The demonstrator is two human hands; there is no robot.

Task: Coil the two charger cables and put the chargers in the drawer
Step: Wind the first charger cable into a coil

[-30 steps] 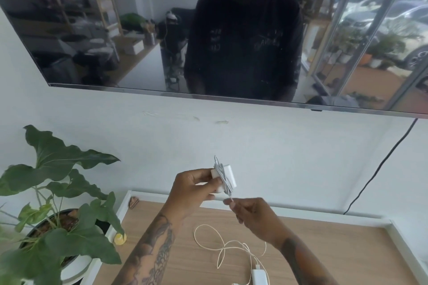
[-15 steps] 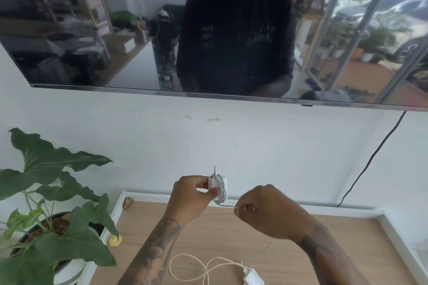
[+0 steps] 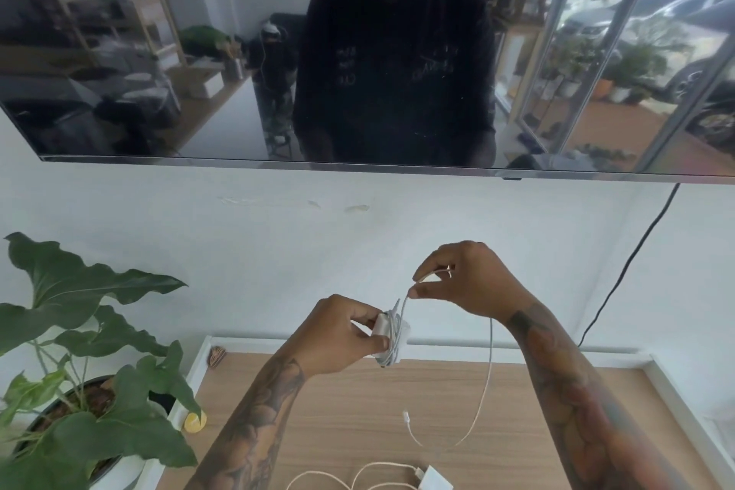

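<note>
My left hand (image 3: 338,332) grips a white charger block (image 3: 391,336) with several turns of its white cable wound around it, held above the wooden cabinet top (image 3: 358,410). My right hand (image 3: 461,278) is raised above and right of the block, pinching the same cable (image 3: 487,382). The free length hangs down in a loop, and its plug end (image 3: 406,417) dangles just above the wood. A second white charger (image 3: 435,481) lies at the bottom edge with its cable (image 3: 358,475) loose on the top. No drawer is in view.
A potted plant (image 3: 79,370) with big green leaves stands at the left. A small yellow object (image 3: 195,421) and a brown shell-like object (image 3: 216,356) sit near the left rim. A wall screen (image 3: 358,52) hangs above; a black cord (image 3: 628,270) runs down the wall at right.
My right hand has risen from below the block to above it, carrying the cable up and over for another turn. The loose tail has grown shorter, and the view has tilted down a little.
</note>
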